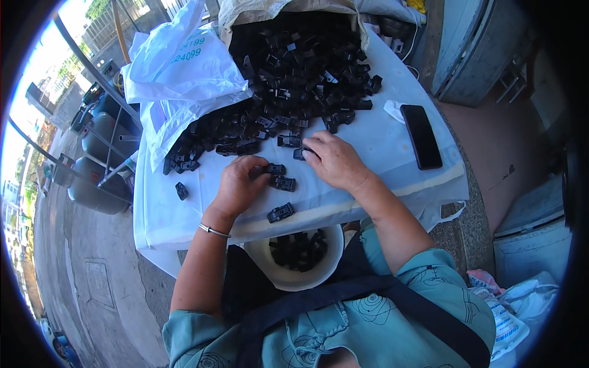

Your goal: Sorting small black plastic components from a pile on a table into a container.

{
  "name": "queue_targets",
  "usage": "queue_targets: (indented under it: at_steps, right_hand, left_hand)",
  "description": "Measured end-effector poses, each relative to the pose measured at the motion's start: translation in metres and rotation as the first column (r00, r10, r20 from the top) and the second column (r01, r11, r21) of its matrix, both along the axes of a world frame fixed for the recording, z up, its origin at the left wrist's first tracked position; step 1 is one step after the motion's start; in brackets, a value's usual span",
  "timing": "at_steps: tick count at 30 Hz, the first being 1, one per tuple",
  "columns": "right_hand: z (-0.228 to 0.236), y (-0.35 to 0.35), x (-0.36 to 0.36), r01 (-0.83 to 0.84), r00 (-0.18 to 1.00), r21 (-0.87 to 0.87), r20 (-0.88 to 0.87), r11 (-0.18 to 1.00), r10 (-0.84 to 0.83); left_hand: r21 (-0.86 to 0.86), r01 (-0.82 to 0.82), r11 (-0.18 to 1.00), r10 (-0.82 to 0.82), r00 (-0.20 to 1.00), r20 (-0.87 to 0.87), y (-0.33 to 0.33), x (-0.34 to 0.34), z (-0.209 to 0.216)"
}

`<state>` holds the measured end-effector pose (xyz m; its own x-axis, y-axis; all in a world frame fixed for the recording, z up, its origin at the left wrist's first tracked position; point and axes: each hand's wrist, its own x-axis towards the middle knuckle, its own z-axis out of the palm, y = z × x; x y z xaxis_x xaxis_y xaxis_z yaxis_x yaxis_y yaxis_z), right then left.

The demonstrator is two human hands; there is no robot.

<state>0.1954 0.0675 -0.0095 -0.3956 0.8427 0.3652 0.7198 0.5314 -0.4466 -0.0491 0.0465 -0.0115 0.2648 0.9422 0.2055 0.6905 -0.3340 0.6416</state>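
My left fingers (256, 167) pinch one black clip (275, 168); right fingers (313, 153) close on another at twelve o'clock; I'd square them before pressing.

Bright daylight, overexposed at left; sharp centre, fisheye bending and dark rim.

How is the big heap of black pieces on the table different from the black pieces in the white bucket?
The heap is far bigger than the bucket's batch of pieces. The heap sprawls loose over the white table cover, spilling from a sack; the batch sits contained below the table edge, at the person's lap. The heap lies beyond the left hand and right hand; the batch lies nearer the body. Both seem the same small black plastic parts.
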Motion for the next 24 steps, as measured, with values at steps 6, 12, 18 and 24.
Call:
queue_targets:
  at_steps: [6,12,18,24]
  right_hand:
    - [0.001,-0.005,-0.009,-0.184,0.961,0.093,-0.190,0.978,0.199]
    - [-0.001,-0.010,-0.025,-0.299,0.931,0.199,-0.153,0.933,0.331]
    - [-0.002,-0.019,-0.029,-0.251,0.960,0.353,-0.028,0.901,0.278]
    - [-0.003,-0.014,-0.030,-0.253,0.962,0.260,-0.033,0.932,0.271]
  left_hand:
    - [-0.024,0.016,1.000,-0.012,0.988,0.153,-0.004,0.010,-0.004]
    - [-0.053,0.036,0.998,-0.024,0.978,0.206,-0.005,0.012,-0.004]
    - [-0.054,0.042,0.998,-0.036,0.995,0.091,-0.002,0.013,0.006]
    - [0.086,0.058,0.995,-0.065,0.995,0.075,-0.008,0.007,0.014]
